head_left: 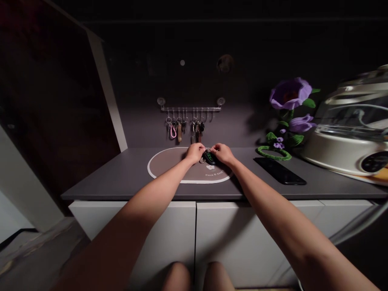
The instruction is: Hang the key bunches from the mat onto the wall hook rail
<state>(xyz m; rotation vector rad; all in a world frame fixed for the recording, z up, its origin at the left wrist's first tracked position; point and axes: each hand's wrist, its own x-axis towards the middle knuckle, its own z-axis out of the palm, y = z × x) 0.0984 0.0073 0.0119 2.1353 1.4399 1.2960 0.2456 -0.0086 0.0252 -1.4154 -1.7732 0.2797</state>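
Both my hands meet over an oval brown mat [165,163] with a white rim, pinching a small set of keys between them. My left hand [196,151] is closed at the left side of the set, by its metal ring. My right hand [222,152] is closed on the ring's other side. A black car key fob [209,158] with green-lit button outlines hangs between my fingers, a small metal piece beside it. Just behind, more keys [179,128] hang from a clear hook rail [190,109] on the wall, among them a pink loop [173,131].
On the right of the dark counter [127,178] lies a black phone [280,170]. Behind it stands a purple knitted flower [291,95] with a green ring base [273,152]. A large cream appliance [342,145] with a clear lid fills the right end. White cabinet doors [169,238] are below.
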